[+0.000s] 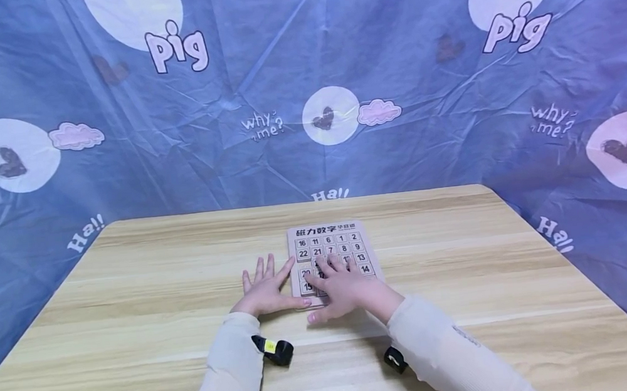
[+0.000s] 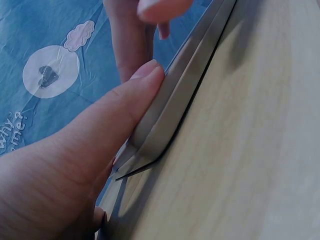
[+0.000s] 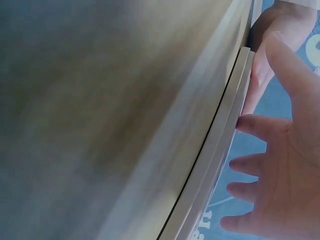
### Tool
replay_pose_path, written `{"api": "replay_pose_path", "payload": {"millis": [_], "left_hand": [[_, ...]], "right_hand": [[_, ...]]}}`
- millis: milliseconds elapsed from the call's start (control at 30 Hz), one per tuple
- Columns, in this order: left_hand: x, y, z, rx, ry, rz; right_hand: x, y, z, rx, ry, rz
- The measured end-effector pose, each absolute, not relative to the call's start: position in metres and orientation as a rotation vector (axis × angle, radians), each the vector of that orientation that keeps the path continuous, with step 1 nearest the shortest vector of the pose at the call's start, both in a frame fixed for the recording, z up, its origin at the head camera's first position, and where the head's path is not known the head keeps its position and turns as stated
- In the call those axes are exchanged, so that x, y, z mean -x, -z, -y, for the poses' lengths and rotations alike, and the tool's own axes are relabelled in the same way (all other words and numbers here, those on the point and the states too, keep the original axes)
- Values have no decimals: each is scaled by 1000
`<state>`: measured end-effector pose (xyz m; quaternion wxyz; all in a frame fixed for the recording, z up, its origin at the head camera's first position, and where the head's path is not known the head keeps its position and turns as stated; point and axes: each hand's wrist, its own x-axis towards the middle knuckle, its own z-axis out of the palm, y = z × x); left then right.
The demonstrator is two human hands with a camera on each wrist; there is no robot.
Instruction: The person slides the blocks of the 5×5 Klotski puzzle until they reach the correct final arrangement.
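Note:
A light-coloured number slide puzzle (image 1: 371,253) lies flat on the table, its square tiles printed with black numbers. My left hand (image 1: 263,295) is spread at the puzzle's left side, the thumb resting on its lower left corner. In the left wrist view that thumb (image 2: 125,105) lies against the board's raised edge (image 2: 170,112). Over the tiles my right hand (image 1: 348,290) reaches with straight, parted fingers, the index fingertip at the tiles near the lower left. From the right wrist view, this hand (image 3: 295,170) stands palm toward the board, and it hides several middle and lower tiles.
The wood-grain table (image 1: 134,338) extends around the puzzle on all sides. Behind it hangs a blue printed cloth (image 1: 265,168). Black wrist camera mounts (image 1: 277,352) sit at both pale sleeves (image 1: 225,374), close above the tabletop.

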<state>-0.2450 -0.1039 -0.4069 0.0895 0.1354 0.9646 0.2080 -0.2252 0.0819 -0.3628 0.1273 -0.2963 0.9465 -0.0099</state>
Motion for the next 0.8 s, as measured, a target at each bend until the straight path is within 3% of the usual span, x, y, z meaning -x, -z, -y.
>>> {"api": "replay_pose_path", "payload": {"millis": [567, 800], "left_hand": [[246, 406, 106, -422, -624, -2880], [246, 407, 105, -420, -636, -2887]], "right_hand": [[219, 364, -89, 915, 71, -2765], [222, 363, -114, 837, 150, -2787]]}}
